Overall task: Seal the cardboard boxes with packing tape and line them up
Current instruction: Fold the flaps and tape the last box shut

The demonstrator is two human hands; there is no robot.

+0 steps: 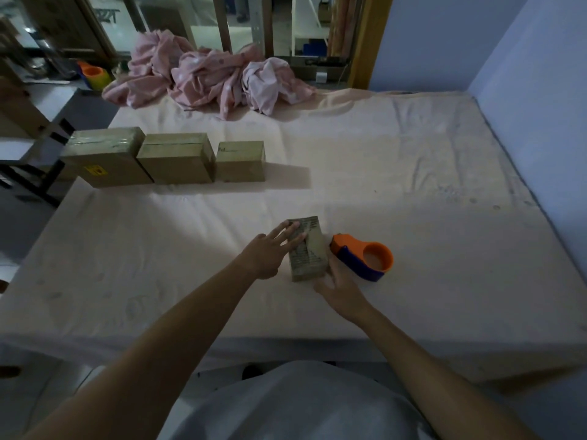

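Resting left hand (263, 255) flat on small rectangular cardboard box (313, 258).

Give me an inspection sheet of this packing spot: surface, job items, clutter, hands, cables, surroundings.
Surface: bed under a pale, wrinkled sheet.
Job's things: three boxes in a row at the far left; small box near the front edge; orange-and-blue tape dispenser lying just right of it.
Clutter: crumpled pink cloth at the far edge.
Hands: left hand lies with straight fingers on the small box's top; right hand touches its near right corner, grip unclear.
Cables: nothing seen.
Surroundings: blue wall on the right; glass panels beyond the bed.
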